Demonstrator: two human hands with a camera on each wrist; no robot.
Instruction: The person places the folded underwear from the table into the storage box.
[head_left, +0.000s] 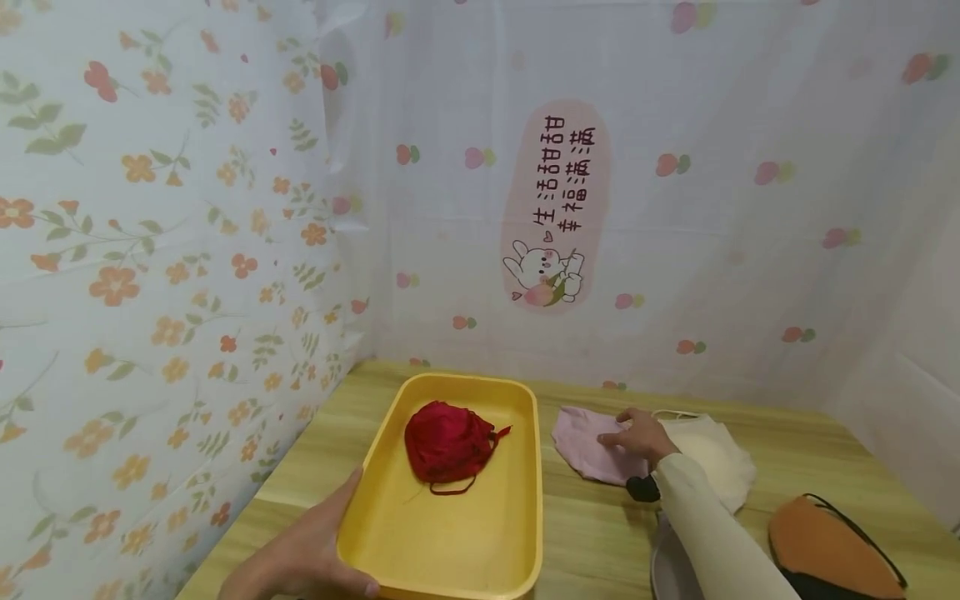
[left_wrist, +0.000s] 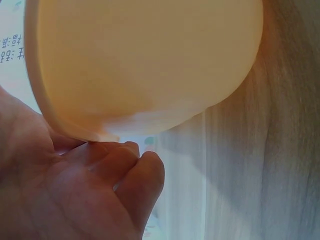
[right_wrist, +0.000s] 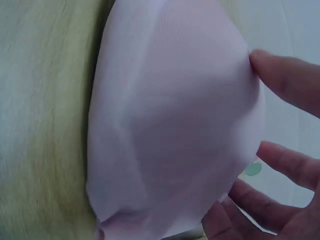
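Observation:
My left hand (head_left: pixel 311 542) grips the near left corner of a yellow plastic tray (head_left: pixel 438 575). In the left wrist view, the fingers (left_wrist: pixel 142 182) curl at the tray's rim. Inside the tray lies a crumpled red fabric piece (head_left: pixel 450 442) with thin cord loops. To the right of the tray, my right hand (head_left: pixel 637 435) reaches over a pale pink fabric piece (head_left: pixel 585 446) on the table. The right wrist view shows the thumb (right_wrist: pixel 280 75) touching the pink fabric's edge, with the other fingers spread apart along the same edge.
A cream fabric piece (head_left: pixel 712 458) with a thin strap lies beside the right wrist. A grey piece (head_left: pixel 670 562) is partly under the right forearm. An orange piece (head_left: pixel 825 542) with black trim and cord sits at the right. Patterned sheets (head_left: pixel 442 217) hang behind and at the sides.

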